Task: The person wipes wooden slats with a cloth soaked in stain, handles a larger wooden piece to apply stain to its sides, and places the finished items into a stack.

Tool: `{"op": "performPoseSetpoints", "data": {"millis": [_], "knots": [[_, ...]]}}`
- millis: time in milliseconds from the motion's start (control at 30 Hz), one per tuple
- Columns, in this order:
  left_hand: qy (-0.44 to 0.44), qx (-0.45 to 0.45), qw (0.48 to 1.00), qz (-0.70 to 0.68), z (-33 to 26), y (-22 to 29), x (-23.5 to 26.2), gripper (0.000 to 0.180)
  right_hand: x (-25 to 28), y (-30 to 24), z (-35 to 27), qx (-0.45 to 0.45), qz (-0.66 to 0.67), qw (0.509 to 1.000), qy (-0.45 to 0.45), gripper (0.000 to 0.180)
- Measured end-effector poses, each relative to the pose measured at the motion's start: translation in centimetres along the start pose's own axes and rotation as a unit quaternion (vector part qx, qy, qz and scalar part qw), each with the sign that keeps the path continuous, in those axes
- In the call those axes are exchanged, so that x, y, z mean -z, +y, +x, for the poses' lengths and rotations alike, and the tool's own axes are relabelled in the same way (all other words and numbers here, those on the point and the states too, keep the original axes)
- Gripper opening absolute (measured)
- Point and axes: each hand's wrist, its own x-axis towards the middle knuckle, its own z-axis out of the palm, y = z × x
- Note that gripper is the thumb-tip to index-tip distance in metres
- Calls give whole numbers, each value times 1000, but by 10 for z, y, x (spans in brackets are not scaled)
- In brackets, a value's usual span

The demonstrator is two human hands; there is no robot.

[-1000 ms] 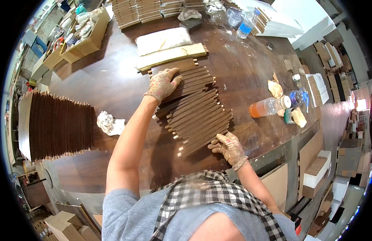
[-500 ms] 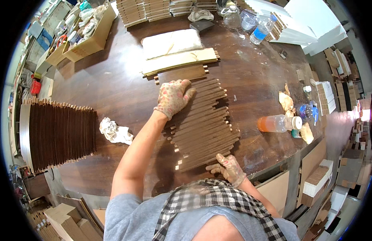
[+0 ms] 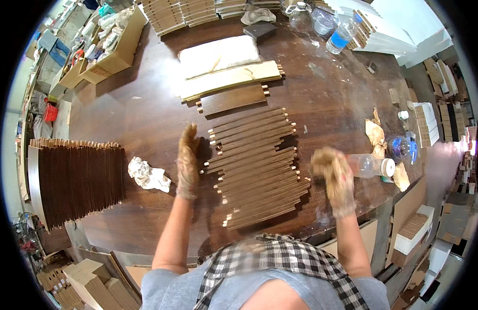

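Note:
A row of dark brown wooden slats [image 3: 257,168], standing on edge with pale dowels jutting from their ends, lies in front of me with uneven ends. My left hand [image 3: 187,163], in a patterned work glove, is off their left side with its fingers stretched forward and nothing in it. On the right, my gloved right hand [image 3: 334,178] hovers apart from the slat ends, slightly blurred, its fingers bent but apart and holding nothing visible. Just beyond the row, one brown slat [image 3: 233,99] lies flat against yellowish boards [image 3: 231,80].
A large stack of dark slats [image 3: 79,183] stands at the left near a crumpled white cloth [image 3: 148,174]. Close to my right hand lies a bottle of orange liquid [image 3: 367,166]. A white wrapped bundle [image 3: 219,56], a cardboard box [image 3: 115,51] and a water bottle [image 3: 343,35] are farther back.
My left hand has let go of the far slats and moved back to their left side. My right hand has risen from the near end to the right side. The far slats have shifted slightly.

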Motion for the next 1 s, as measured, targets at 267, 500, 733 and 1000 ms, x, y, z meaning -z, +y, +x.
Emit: {"op": "performPoseSetpoints", "data": {"millis": [267, 500, 733, 1000], "knots": [[-10, 41, 999, -7, 16, -11, -37, 68, -55, 48, 136, 146, -216, 955, -144, 52], [0, -57, 986, 159, 18, -18, -46, 71, -56, 57, 103, 108, -255, 957, -82, 46], [-12, 48, 997, -54, -8, -7, -20, 80, -22, 68, 76, 93, 34, 989, -111, 65], [-30, -11, 997, 66, -33, -8, -41, 91, -33, 54, 45, 71, -147, 977, -134, 61]]}}
